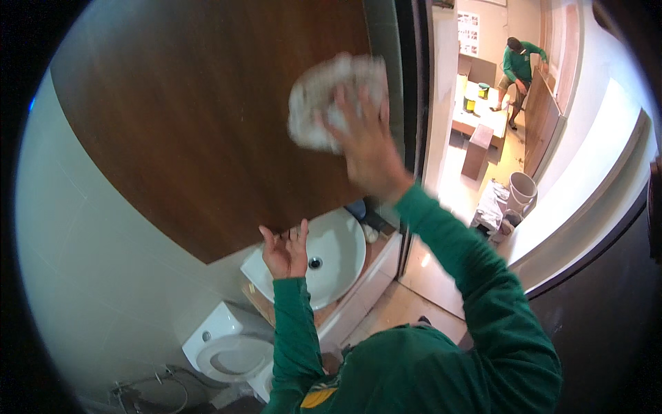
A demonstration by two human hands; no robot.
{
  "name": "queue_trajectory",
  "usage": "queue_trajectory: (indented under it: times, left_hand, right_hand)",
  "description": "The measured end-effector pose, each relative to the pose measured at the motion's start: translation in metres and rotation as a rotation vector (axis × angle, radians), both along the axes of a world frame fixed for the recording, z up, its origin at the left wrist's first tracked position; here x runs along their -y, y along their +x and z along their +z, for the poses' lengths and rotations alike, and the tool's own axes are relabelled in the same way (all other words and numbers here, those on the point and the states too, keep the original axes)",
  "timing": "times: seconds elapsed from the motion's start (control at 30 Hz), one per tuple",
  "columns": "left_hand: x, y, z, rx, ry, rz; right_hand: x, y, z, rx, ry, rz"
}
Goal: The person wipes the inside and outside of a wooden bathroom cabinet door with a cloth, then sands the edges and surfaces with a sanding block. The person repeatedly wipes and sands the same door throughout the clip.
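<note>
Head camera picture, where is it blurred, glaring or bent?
Head view: right hand and whitish cloth smeared, apparently by motion; head view: background floor glares; head view: brown wood-grain panel bows along its left edge.

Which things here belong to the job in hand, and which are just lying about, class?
Job in hand:
white cloth, under the right hand
brown panel, left hand at its lower edge

Lying or standing about:
washbasin
toilet
bucket
brown block
small tubs

Dark brown, wood-grained on panel [200, 131] | white with grey smudges on cloth [312, 103] | green on sleeves [476, 276] | white on sink [341, 245] and toilet [219, 323]
</note>
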State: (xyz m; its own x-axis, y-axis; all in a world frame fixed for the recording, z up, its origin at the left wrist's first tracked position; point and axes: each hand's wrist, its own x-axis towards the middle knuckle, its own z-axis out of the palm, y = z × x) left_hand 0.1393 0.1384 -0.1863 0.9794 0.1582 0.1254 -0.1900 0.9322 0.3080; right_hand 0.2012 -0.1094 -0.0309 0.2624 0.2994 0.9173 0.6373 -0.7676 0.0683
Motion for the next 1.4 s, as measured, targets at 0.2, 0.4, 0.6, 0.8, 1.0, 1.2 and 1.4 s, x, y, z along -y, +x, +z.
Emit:
queue_trajectory:
  times: [0.2,0.4,0.6,0.8,1.0,1.2,1.4]
  left_hand:
    - [0.001,0.021,-0.022,-0.107,0.294,0.177]
    - [0.033,-0.002,0.004,-0.185,0.232,0.382]
    - [0.044,0.008,0.005,-0.257,0.251,0.463]
    - [0.092,0.024,0.009,-0.315,0.427,0.371]
    - [0.098,0.025,0.002,-0.337,0.505,0.497]
    - [0.095,-0.023,0.005,-0.483,1.047,0.272]
    - [0.120,-0.059,0.120,0.260,1.980,1.217]
  right_hand:
    - [0.042,-0.051,-0.263,-0.740,1.323,0.596]
    - [0.103,-0.026,-0.217,-1.100,1.551,1.083]
    - [0.091,0.058,-0.135,-1.492,1.094,1.377]
    - [0.078,0.086,-0.035,-1.706,0.851,1.251]
    - [0.050,0.088,0.186,-0.833,0.805,1.198]
    - [0.110,0.080,0.381,-0.197,0.984,1.898]
    - [0.232,0.043,0.296,0.265,1.152,1.065]
